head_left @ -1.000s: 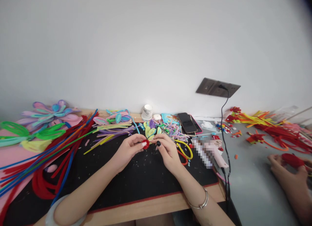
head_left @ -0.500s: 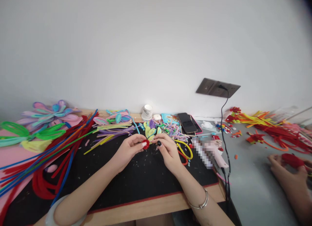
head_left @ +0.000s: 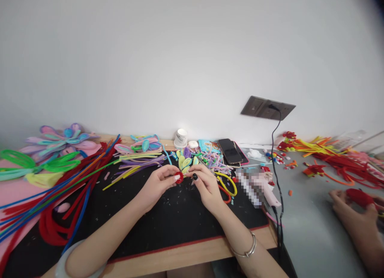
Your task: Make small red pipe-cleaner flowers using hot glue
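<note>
My left hand [head_left: 159, 187] pinches a small red fuzzy piece [head_left: 179, 178], which looks like coiled pipe cleaner, between thumb and fingertips. Close beside it, my right hand [head_left: 206, 187] is closed, thumb against the index finger; what lies in that pinch is too small to make out. Just behind the fingertips stands a yellow, green and purple pipe cleaner flower [head_left: 185, 158]. Both hands are above the black mat [head_left: 168, 226]. Yellow pipe cleaner loops [head_left: 229, 184] lie right of my right hand.
Red and blue pipe cleaners [head_left: 87, 186] and large pipe cleaner flowers [head_left: 64, 140] cover the left side. At the back are a paper cup [head_left: 181, 138] and phones [head_left: 230, 152]. A pink glue gun [head_left: 270, 192] with a black cord [head_left: 276, 166] lies right. Another person's hand [head_left: 354, 214] holds something red.
My hands hold nearly the same pose, with only slight finger movement around the red piece. The other things have not visibly moved.
</note>
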Available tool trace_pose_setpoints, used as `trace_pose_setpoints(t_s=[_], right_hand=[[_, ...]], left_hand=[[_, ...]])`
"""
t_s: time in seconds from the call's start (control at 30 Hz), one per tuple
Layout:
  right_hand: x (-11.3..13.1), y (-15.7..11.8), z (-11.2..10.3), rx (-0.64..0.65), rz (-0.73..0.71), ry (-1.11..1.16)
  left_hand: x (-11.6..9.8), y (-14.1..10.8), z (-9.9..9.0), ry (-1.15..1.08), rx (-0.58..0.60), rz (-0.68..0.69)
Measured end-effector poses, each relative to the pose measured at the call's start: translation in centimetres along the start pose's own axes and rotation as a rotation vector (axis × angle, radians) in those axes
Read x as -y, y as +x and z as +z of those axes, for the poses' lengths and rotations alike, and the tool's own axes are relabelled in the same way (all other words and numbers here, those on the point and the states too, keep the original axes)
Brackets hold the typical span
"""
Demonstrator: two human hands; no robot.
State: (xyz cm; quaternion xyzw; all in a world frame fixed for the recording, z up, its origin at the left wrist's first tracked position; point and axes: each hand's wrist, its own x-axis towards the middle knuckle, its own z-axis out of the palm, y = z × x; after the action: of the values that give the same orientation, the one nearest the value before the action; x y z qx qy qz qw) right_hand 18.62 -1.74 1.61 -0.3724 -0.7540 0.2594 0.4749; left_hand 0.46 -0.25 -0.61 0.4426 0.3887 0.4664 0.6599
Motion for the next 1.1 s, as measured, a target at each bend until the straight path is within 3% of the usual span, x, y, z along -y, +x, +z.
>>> trace_pose_setpoints(t_s=[1.1], right_hand=[[0.01, -0.02, 0.06, 0.008, 0.006, 0.013]], left_hand=[[0.03, 0.00, -0.02, -0.012, 0.013, 0.006]])
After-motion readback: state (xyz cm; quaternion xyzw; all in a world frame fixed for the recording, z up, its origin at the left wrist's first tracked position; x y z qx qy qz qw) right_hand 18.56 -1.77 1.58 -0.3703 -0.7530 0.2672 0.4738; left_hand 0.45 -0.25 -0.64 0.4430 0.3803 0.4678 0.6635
